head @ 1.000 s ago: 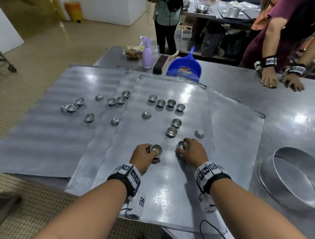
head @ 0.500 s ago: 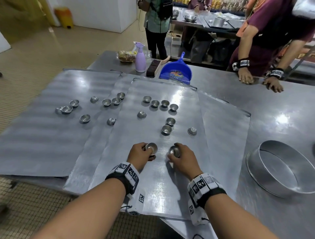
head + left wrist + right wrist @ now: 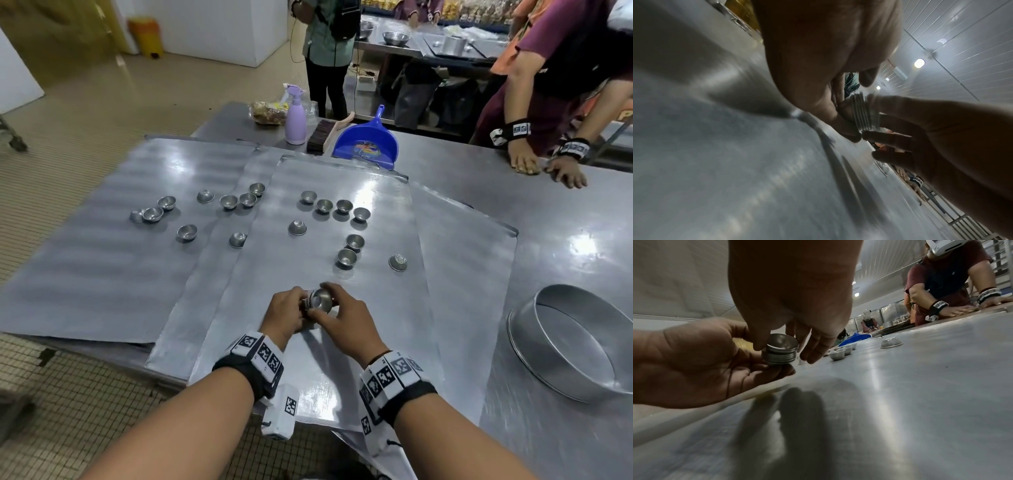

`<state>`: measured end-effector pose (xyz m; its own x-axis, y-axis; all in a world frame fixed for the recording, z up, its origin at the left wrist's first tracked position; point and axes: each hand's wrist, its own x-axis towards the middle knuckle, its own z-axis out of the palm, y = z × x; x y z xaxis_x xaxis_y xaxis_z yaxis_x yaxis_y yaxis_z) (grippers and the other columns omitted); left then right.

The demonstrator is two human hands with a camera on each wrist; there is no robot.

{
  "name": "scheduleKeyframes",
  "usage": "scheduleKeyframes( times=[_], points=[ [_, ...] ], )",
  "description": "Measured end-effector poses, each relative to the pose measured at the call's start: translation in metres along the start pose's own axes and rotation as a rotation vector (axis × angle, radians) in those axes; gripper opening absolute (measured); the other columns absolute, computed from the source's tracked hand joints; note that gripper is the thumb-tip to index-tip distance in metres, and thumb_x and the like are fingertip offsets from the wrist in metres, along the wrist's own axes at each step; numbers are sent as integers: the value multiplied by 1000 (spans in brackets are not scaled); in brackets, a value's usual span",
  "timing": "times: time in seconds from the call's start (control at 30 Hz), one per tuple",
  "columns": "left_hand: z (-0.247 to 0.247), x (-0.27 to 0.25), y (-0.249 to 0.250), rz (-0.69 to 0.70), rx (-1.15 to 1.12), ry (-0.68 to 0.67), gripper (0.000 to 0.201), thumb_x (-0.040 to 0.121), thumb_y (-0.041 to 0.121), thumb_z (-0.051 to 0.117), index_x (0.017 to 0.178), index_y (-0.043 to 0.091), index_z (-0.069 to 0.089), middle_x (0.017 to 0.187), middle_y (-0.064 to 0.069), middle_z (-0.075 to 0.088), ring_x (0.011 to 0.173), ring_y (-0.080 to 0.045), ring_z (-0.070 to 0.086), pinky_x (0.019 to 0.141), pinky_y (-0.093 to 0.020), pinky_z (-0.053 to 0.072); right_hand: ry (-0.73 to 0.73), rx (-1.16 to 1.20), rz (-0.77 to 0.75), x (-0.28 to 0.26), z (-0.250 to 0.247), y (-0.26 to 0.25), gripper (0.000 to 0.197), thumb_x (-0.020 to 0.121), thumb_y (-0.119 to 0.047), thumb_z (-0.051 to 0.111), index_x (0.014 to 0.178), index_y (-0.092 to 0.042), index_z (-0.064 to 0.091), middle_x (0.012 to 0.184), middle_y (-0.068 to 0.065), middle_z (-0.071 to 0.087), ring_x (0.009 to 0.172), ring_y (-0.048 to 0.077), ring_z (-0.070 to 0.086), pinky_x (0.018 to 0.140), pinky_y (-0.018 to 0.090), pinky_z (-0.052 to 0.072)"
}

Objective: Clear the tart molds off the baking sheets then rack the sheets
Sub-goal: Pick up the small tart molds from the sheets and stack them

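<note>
I'm mid-collection, nesting molds into one stack [image 3: 318,303] at 6 o'clock on the top baking sheet [image 3: 342,342]. My left hand [image 3: 284,317] cups the stack in curled fingers; my right hand [image 3: 346,323] pinches the topmost mold [image 3: 782,341] with thumb and fingertips, seating it. Next, I judge, comes a reach to 12 o'clock for the nearest loose molds [image 3: 346,257]; more sit at 10 o'clock [image 3: 186,233].

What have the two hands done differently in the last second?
The hands came together: the right hand now sets its tart mold onto the stack of molds gripped by the left hand. The loose molds on the baking sheet have stayed put.
</note>
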<state>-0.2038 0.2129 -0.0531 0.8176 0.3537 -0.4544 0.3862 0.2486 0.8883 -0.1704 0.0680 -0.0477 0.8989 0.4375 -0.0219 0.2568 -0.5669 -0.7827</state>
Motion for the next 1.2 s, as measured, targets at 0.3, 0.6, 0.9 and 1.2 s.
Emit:
scheduleKeyframes(
  times=[0.3, 0.6, 0.9, 1.2],
  points=[
    [-7, 12, 1, -49, -134, 24, 19, 89, 12, 58, 81, 0, 69, 78, -20, 61, 76, -34, 64, 61, -37, 59, -55, 31, -6, 10, 6, 3, 69, 82, -53, 73, 143, -32, 48, 128, -11, 64, 113, 7, 60, 96, 26, 47],
    [-4, 33, -2, 21, -29, 52, 6, 88, 0, 67, 91, -4, 70, 92, -23, 71, 75, -36, 75, 71, -38, 62, 17, -68, 142, 41, -18, 40, 37, 92, -39, 59, 127, -26, 62, 125, 0, 65, 100, 14, 64, 95, 36, 51],
    [-5, 36, -9, 73, 38, 55, 8, 86, 2, 68, 93, 0, 71, 92, -18, 73, 76, -35, 76, 83, -52, 61, -12, -265, 164, 108, -42, 43, 36, 87, -36, 62, 119, -20, 63, 121, 10, 60, 107, 28, 61, 90, 36, 48],
    [-7, 36, -7, 70, 34, 37, 10, 84, 4, 69, 93, 2, 72, 92, -18, 72, 75, -36, 76, 83, -54, 61, -203, -478, 181, 128, -41, 39, 35, 90, -28, 63, 124, -24, 64, 145, 10, 40, 122, 33, 53, 101, 37, 43]
  ],
)
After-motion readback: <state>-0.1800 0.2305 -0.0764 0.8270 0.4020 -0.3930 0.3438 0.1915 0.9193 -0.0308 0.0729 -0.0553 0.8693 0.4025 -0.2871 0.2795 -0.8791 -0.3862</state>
